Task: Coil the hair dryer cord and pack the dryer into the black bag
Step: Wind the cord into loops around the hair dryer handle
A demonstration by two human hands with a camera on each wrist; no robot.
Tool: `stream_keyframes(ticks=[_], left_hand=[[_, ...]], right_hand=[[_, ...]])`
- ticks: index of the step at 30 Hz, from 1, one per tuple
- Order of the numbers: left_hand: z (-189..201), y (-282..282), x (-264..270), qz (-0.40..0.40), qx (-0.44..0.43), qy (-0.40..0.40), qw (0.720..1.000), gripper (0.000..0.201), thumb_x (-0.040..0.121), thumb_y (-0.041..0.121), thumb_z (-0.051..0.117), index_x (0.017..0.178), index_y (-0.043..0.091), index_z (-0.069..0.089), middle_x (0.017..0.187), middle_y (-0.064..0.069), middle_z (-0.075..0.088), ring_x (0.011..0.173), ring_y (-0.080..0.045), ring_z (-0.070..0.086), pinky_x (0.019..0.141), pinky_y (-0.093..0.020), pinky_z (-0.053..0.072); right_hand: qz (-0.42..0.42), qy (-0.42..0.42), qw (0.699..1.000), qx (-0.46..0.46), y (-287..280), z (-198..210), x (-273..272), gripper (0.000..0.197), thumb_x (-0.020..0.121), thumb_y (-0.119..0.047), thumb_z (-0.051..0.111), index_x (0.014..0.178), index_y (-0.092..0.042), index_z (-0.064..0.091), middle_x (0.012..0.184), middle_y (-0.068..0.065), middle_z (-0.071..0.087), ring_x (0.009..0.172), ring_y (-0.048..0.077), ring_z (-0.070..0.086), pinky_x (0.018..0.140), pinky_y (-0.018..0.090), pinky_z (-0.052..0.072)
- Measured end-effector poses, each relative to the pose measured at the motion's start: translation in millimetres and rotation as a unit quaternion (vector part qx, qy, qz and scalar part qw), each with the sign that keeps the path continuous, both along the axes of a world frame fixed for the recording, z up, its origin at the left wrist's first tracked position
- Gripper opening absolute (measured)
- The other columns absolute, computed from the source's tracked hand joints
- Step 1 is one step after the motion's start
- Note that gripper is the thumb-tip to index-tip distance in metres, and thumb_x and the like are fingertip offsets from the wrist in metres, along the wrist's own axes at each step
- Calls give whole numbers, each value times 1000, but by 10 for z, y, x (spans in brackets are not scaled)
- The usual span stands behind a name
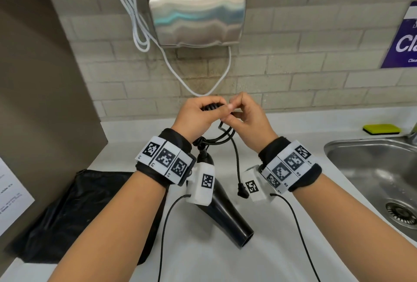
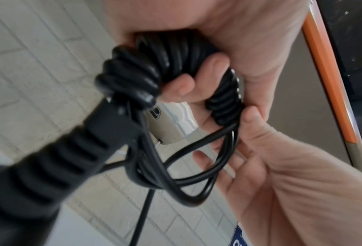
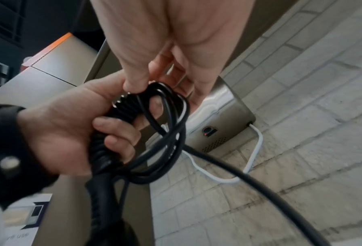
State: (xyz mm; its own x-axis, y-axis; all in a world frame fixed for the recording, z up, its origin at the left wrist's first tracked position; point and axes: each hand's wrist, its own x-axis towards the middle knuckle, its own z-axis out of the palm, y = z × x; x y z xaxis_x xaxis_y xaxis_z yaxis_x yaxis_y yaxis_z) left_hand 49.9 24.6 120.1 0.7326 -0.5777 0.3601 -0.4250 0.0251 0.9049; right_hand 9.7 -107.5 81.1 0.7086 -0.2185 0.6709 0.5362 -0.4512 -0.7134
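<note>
My left hand (image 1: 204, 111) is raised over the counter and grips a bundle of the black spiral cord (image 2: 175, 58). My right hand (image 1: 234, 112) sits close beside it, and its thumb and fingers (image 3: 133, 83) pinch the smooth cord loops (image 3: 167, 126). The black hair dryer (image 1: 223, 207) hangs below my left wrist, nozzle down towards the counter. Its ribbed cord sleeve (image 2: 55, 159) fills the left wrist view. The plug (image 1: 242, 191) dangles on a loose end under my right wrist. The black bag (image 1: 85, 209) lies flat on the counter at the left.
A steel sink (image 1: 352, 153) is set into the white counter at the right, with a yellow sponge (image 1: 381, 129) behind it. A metal hand dryer (image 1: 196, 10) and its white cable (image 1: 135, 22) hang on the tiled wall. A brown panel (image 1: 45, 78) stands at the left.
</note>
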Motion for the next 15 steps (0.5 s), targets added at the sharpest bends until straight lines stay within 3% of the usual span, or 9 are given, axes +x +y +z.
stream_keyframes(ticks=[3,5,8,12,15], left_hand=[[-1,1,-17,-22,-11,7,1000,8,85,2,63,92,-1,64,43,16,52,36,4,46,42,-2,32],[-25,-18,-10,-26,-7,1,1000,10,82,-1,65,92,-2,65,54,11,57,42,3,50,46,-5,37],[-37,-27,12,-1,-14,2,1000,8,81,2,67,88,3,65,50,16,57,40,5,48,46,-3,34],[-25,6,20,21,-35,22,999,9,85,9,64,77,11,64,51,12,57,31,3,40,38,-4,29],[-21,19,4,18,-20,13,1000,4,85,9,64,83,5,65,58,5,57,31,4,42,39,-2,28]], right_hand=[[45,42,997,-44,-22,-123,32,14,87,-24,50,100,-23,45,93,-10,55,87,-1,57,80,22,50],[54,80,992,-76,-53,-228,55,23,88,-35,41,108,-24,45,90,-13,58,85,-3,58,84,20,48],[3,104,989,-108,-162,-273,68,30,87,-34,38,100,-12,54,78,-5,55,72,0,52,72,18,42],[-27,95,986,-133,-278,-318,30,21,89,-32,36,72,-26,46,64,-13,43,59,-6,48,59,9,35],[-69,87,984,-137,-342,-237,31,21,86,-24,40,68,-19,49,60,-12,45,59,-7,49,58,7,35]])
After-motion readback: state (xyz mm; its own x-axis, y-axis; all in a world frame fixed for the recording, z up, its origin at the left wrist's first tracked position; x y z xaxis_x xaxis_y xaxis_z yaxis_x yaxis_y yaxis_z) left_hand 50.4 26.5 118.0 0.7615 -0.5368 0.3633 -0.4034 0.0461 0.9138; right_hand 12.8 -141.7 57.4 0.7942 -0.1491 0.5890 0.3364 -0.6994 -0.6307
